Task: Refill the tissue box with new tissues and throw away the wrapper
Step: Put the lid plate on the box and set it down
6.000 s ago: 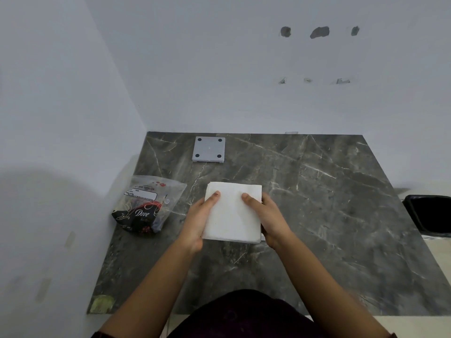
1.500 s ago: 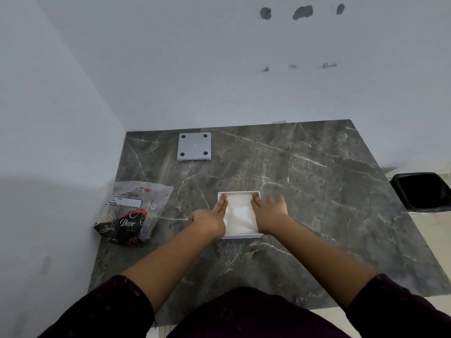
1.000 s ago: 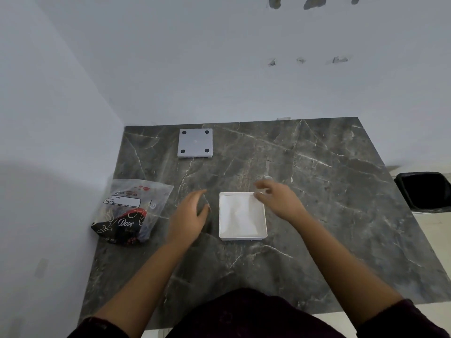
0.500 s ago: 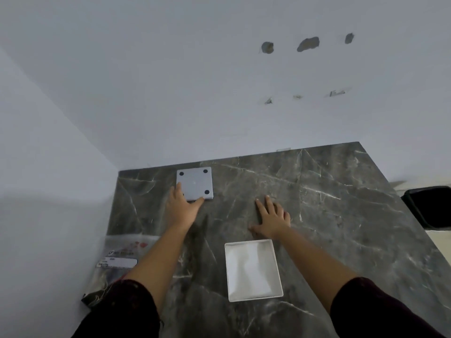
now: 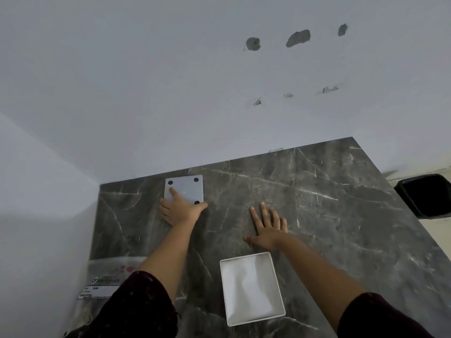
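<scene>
Left hand [image 5: 179, 211]: has advanced onto grey lid [image 5: 186, 189], fingers apparently gripping its near edge. Right hand [image 5: 268, 228]: flat, spread, empty. Tissue box [image 5: 278, 286] just behind it, holding white tissues [image 5: 250, 289]. Wrapper [image 5: 107, 276] beneath left forearm.

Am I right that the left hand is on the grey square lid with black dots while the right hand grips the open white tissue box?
Not quite. In the head view the right hand lies flat on the dark marble table, apart from the open white tissue box. The left hand is on the grey square lid.

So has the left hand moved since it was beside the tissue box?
Yes. The left hand went away from the tissue box toward the back wall, onto the grey lid.
</scene>
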